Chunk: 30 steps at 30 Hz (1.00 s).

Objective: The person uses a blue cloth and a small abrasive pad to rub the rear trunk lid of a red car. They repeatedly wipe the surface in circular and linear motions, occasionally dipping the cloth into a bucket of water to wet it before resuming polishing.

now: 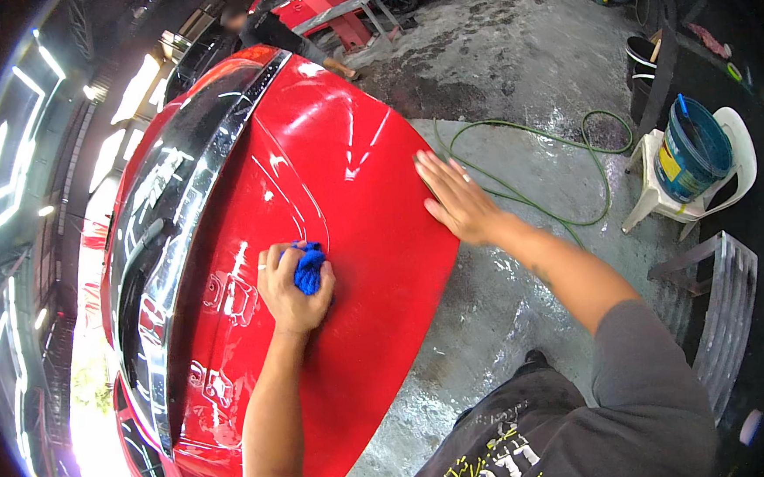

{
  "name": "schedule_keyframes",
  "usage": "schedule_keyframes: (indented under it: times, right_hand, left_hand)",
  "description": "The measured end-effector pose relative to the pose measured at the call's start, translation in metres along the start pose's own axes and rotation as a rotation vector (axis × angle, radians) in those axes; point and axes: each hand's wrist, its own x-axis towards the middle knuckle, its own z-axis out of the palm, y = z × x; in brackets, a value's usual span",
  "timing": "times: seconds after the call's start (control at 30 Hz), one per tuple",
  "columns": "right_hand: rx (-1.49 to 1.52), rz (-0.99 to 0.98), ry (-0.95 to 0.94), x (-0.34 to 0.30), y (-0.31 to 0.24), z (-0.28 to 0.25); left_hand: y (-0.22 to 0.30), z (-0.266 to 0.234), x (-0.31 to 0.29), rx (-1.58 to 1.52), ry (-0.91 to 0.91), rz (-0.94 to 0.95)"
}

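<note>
A glossy red car hood [379, 326] spreads out below me, with the dark windshield [164, 186] along its left side. My left hand [291, 292] is closed around a bunched blue cloth [309, 269] and presses it on the painted surface. Part of the cloth is hidden under the fingers. At the right edge of the panel, my right hand [460, 200] lies flat on the red paint with its fingers stretched out, holding nothing. Light reflections and wet-looking marks show on the panel near the left hand.
A green hose [605, 172] loops across the wet grey floor [512, 73]. To the right, a blue bucket [692, 154] stands on a white plastic chair [740, 151], with a grey metal bench [723, 314] nearer me. Another person [269, 35] is beyond the car.
</note>
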Motion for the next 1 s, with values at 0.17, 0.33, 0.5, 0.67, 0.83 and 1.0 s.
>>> schedule_keyframes:
  times: [0.17, 0.33, 0.5, 0.67, 0.83, 1.0]
  right_hand:
    - [0.029, 0.02, -0.001, 0.083, 0.023, -0.018]
    - [0.081, 0.04, -0.158, -0.029, -0.016, 0.001]
    - [-0.011, 0.121, -0.035, 0.097, -0.002, -0.023]
    - [-0.058, 0.234, 0.085, 0.079, -0.071, 0.024]
    - [-0.111, 0.191, -0.027, 0.043, -0.106, 0.023]
    - [-0.01, 0.61, 0.08, 0.141, -0.062, -0.004]
  left_hand:
    - [0.003, 0.005, 0.007, 0.046, 0.019, 0.022]
    - [-0.004, -0.007, 0.0, 0.042, 0.035, 0.006]
    - [0.002, 0.001, 0.012, 0.0, 0.048, 0.031]
    - [-0.001, -0.009, 0.004, -0.016, 0.023, -0.011]
    - [-0.002, -0.007, 0.003, -0.015, 0.057, 0.014]
    - [0.001, -0.005, 0.01, -0.05, 0.067, 0.011]
